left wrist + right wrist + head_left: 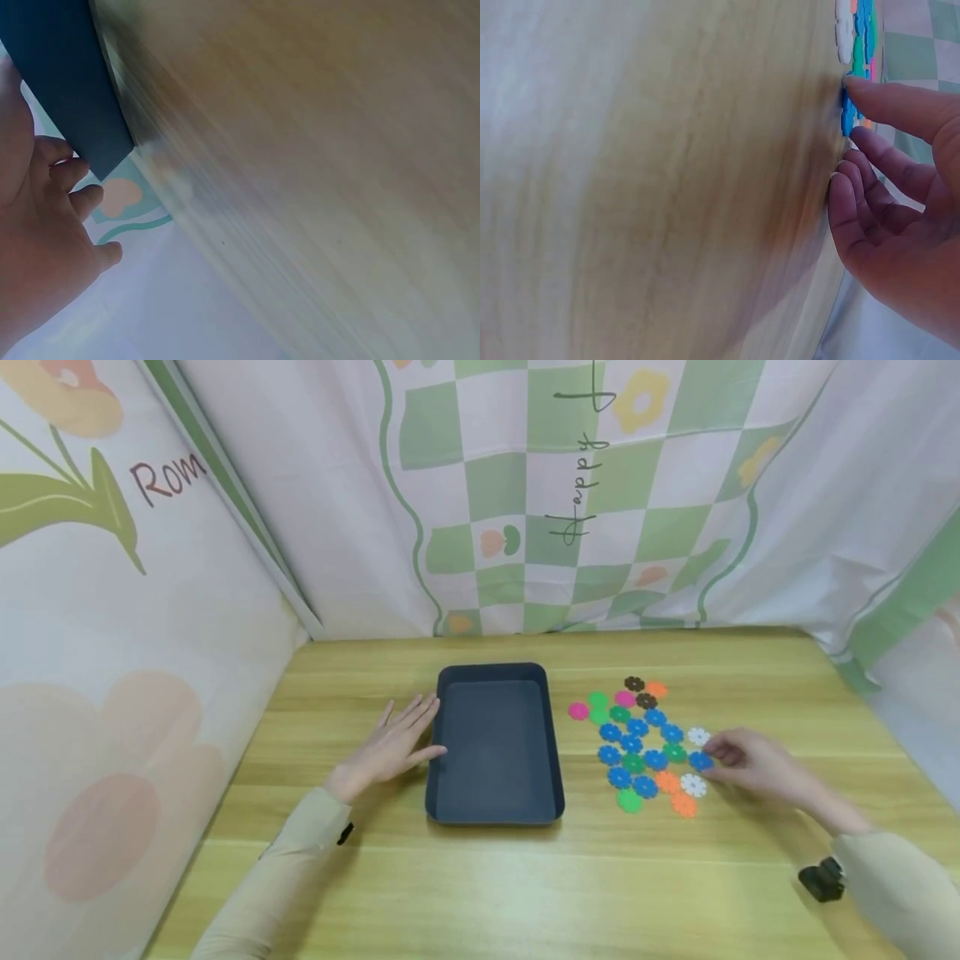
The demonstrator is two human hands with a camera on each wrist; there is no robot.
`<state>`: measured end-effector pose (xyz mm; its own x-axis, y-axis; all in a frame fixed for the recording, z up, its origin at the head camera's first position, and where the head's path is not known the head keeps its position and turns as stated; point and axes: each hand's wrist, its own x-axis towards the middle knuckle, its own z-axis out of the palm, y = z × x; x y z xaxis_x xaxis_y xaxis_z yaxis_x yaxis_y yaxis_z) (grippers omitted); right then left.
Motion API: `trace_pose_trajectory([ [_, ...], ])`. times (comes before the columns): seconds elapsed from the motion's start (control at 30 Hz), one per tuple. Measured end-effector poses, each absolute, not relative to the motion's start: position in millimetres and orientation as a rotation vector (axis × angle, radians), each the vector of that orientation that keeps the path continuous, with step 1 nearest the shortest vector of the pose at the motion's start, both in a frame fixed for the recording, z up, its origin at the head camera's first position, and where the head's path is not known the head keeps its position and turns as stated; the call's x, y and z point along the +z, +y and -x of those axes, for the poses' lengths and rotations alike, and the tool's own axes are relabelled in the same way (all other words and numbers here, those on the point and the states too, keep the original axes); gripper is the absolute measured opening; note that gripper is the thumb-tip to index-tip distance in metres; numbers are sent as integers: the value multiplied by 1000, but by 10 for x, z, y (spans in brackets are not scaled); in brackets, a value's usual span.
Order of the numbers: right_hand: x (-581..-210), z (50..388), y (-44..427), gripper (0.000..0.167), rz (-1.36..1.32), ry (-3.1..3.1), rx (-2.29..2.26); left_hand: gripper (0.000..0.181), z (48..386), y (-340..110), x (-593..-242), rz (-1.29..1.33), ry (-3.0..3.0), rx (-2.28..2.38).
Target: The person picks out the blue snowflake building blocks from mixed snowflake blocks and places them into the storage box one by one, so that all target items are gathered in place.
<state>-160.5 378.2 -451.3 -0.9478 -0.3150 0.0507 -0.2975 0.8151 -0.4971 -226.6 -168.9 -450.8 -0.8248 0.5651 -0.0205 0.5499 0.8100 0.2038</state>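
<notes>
A dark rectangular tray (495,752) lies in the middle of the table. My left hand (393,747) rests with outstretched fingers against its left rim; the left wrist view shows those fingers beside the tray wall (71,82). To the right of the tray, flat flower-shaped plastic discs in blue, green, orange, pink, white and dark brown are spread out. At their right edge, my right hand (761,768) pinches a blue flower-shaped disc (701,761) between thumb and index finger. In the right wrist view that blue disc (847,112) sits at the fingertips, at table level.
A white disc (699,737) lies just beyond the pinched one, and another white disc (693,785) nearer me. The wooden table (495,893) ends at a patterned curtain (555,527) behind and a printed wall sheet (135,710) on the left.
</notes>
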Motion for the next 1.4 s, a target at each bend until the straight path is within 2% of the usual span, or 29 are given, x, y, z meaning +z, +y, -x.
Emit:
trace_pose_trajectory([
  [0.47,-4474,1631,3772,21,548,2965,-779,84,2247,-1675,-4469,-897,2930,241],
  [1.4,-4470,1603,3755,21,676,3057,-593,83,2247,-1681,-4489,-899,2916,212],
])
